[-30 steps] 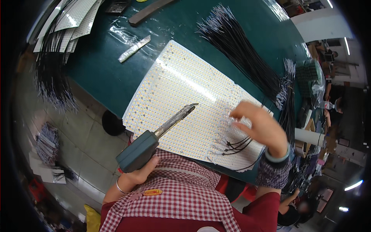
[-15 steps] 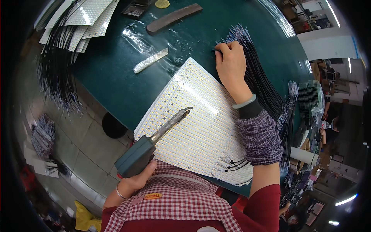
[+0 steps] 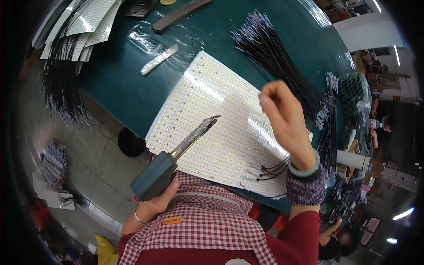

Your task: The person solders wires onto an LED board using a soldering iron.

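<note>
My left hand (image 3: 160,199) is wrapped round the dark green handle of a soldering gun (image 3: 154,175), whose metal tip points up and right over a white LED panel (image 3: 194,95). The panel carries rows of tiny yellowish LEDs and lies at an angle on the table, seemingly atop others. Above its right part hangs my right hand (image 3: 285,117), fingers curled and pinched; whatever they hold is too small to make out. A fanned bundle of black wires (image 3: 280,55) with pale ends lies beyond that hand. Several short black wires (image 3: 274,170) rest on the panel's near right corner.
On the green table (image 3: 119,95) lie a silvery strip (image 3: 159,59) and a brown bar (image 3: 182,15). More LED panels (image 3: 95,17) with hanging black wires stand far left. Another wire bundle (image 3: 329,128) and a wire rack (image 3: 353,95) are at the right edge.
My right hand has left the wire bundle, moving nearer and rightward over the panel. The left hand with the soldering gun has hardly moved. The view has shifted slightly.
</note>
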A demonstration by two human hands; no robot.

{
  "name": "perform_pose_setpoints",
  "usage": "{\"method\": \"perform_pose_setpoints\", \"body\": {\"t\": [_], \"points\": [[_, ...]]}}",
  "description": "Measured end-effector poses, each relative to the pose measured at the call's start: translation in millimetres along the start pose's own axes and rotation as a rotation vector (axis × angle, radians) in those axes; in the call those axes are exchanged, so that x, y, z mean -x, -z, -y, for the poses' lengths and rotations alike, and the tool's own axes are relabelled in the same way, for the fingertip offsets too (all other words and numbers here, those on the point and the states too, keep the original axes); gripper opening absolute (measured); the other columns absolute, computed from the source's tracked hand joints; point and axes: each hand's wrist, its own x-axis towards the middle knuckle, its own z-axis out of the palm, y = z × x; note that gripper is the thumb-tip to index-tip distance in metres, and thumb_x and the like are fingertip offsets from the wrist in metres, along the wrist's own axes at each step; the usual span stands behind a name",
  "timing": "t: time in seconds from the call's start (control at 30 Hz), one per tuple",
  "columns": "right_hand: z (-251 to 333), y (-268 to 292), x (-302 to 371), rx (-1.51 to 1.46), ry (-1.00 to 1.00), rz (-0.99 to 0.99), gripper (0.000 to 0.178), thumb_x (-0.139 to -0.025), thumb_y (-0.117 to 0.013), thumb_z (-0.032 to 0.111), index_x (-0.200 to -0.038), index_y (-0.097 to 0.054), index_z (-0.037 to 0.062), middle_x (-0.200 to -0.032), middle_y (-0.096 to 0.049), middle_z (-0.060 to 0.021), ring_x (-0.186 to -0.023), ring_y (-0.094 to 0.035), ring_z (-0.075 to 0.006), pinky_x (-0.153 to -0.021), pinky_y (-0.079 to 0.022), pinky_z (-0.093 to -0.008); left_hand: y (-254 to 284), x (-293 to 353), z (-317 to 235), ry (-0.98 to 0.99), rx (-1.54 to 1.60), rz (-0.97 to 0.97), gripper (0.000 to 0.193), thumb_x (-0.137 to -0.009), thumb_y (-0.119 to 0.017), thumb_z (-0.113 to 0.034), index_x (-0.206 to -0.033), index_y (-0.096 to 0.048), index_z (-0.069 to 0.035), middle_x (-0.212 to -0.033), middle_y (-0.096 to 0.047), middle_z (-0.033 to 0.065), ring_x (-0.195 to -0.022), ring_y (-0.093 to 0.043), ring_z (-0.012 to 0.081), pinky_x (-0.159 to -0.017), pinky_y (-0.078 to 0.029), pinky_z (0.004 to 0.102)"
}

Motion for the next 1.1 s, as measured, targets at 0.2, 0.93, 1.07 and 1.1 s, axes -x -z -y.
{"method": "perform_pose_setpoints", "body": {"t": [0.2, 0.93, 1.07, 1.1], "points": [[-17, -1, 97, 0.035, -0.181, -0.014, 0.010, -0.086, -0.058, 0.002, -0.095, -0.054, 0.0000, -0.098, -0.051, -0.0104, -0.085, -0.050, -0.0202, -0.074, -0.042, -0.0294, -17, -2, -9, -0.053, -0.027, 0.140, 0.038, -0.085, -0.064, 0.002, -0.122, -0.058, -0.001, -0.109, -0.061, 0.0059, -0.089, -0.058, 0.0116, -0.074, -0.048, 0.0272], [-53, -31, 126, 0.109, -0.095, -0.215, 0.009, -0.082, -0.059, 0.000, -0.089, -0.053, -0.0006, -0.107, -0.048, -0.0149, -0.102, -0.044, -0.0299, -0.090, -0.037, -0.0374, -45, 2, -23, 0.220, -0.100, 0.297, 0.032, -0.085, -0.071, -0.008, -0.114, -0.063, 0.001, -0.102, -0.066, 0.0077, -0.090, -0.062, 0.0147, -0.077, -0.051, 0.0297], [-54, -32, 125, 0.134, -0.082, -0.218, 0.009, -0.082, -0.059, -0.001, -0.088, -0.053, -0.0007, -0.107, -0.048, -0.0150, -0.102, -0.044, -0.0299, -0.089, -0.037, -0.0373, -55, -10, -19, -0.037, -0.146, 0.233, 0.023, -0.077, -0.073, -0.006, -0.098, -0.067, 0.002, -0.081, -0.064, 0.0094, -0.063, -0.060, 0.0169, -0.055, -0.046, 0.0262], [-53, -31, 125, 0.133, -0.083, -0.217, 0.009, -0.082, -0.059, -0.002, -0.088, -0.053, -0.0007, -0.107, -0.048, -0.0150, -0.102, -0.045, -0.0299, -0.089, -0.038, -0.0373, -54, -10, -20, -0.036, -0.146, 0.233, 0.023, -0.077, -0.073, -0.006, -0.098, -0.067, 0.002, -0.081, -0.064, 0.0094, -0.063, -0.060, 0.0169, -0.055, -0.046, 0.0262]]}}
